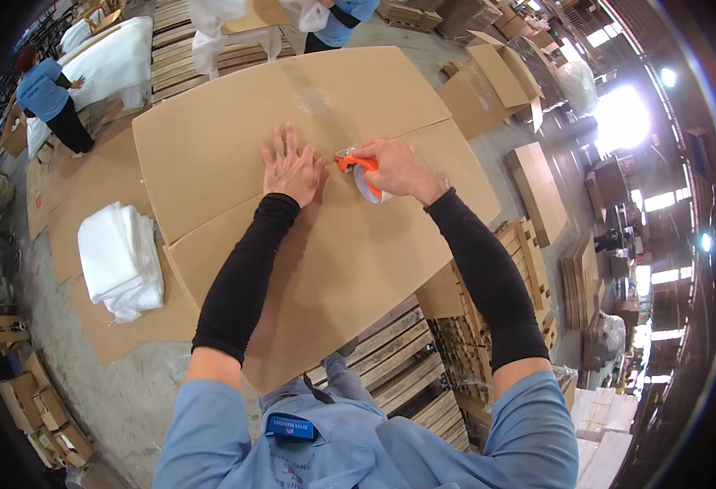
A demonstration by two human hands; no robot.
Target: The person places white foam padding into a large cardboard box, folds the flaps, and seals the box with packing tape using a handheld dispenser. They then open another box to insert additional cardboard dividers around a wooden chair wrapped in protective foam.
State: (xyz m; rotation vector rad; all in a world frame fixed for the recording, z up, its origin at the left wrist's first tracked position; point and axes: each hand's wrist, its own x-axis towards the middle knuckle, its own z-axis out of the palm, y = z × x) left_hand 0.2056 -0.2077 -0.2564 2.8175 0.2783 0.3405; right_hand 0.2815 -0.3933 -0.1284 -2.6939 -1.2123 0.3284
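Observation:
A large brown cardboard box (333, 261) lies before me, its two top flaps meeting in a seam that runs across it. On the seam, left of the middle, my left hand (293, 169) lies flat with its fingers spread. My right hand (398, 169) is wrapped round an orange tape dispenser (366, 169), whose front end touches the cardboard at the seam. Part of the dispenser's handle is hidden by my fingers. A roll of tape shows on its underside.
Folded white foam sheeting (121, 259) lies on flat cardboard at the left. Wooden pallets (398, 359) stand below the box and to its right. Two people in blue shirts, one a person (48, 98) at far left, work beyond. An open carton (488, 90) stands at far right.

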